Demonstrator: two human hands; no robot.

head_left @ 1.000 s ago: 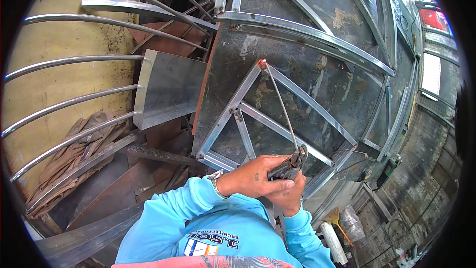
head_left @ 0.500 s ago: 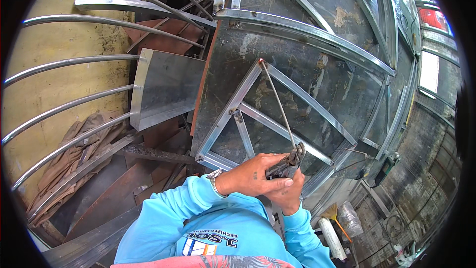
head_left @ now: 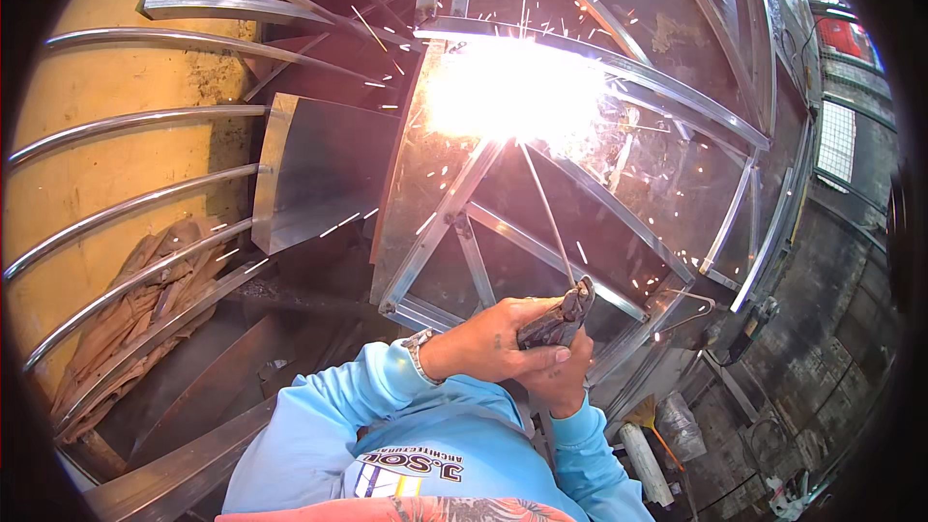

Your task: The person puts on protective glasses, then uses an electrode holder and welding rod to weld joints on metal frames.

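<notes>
My left hand [head_left: 493,340], with a watch at its wrist, is closed round a dark welding electrode holder [head_left: 549,329]. Underneath and to the right, my right hand [head_left: 564,382] also grips the holder. From its jaws a thin welding rod [head_left: 547,205] slants up and away to the top corner of a square-tube metal frame [head_left: 428,222] lying on the dark metal worktop [head_left: 541,208]. A blinding white arc [head_left: 517,92] burns at the rod's tip, hiding that corner and the worktop around it. Sparks fly outward.
A larger metal frame [head_left: 667,97] lies beyond. Bent bars [head_left: 145,121] and a box-shaped sheet metal piece [head_left: 324,169] stand at left, above a brown cloth [head_left: 145,309]. At lower right are a white roll [head_left: 646,464] and a broom [head_left: 646,414].
A bright arc has flared up at the rod's tip, with sparks scattering and surroundings looking darker. Both hands and the holder have stayed in nearly the same place.
</notes>
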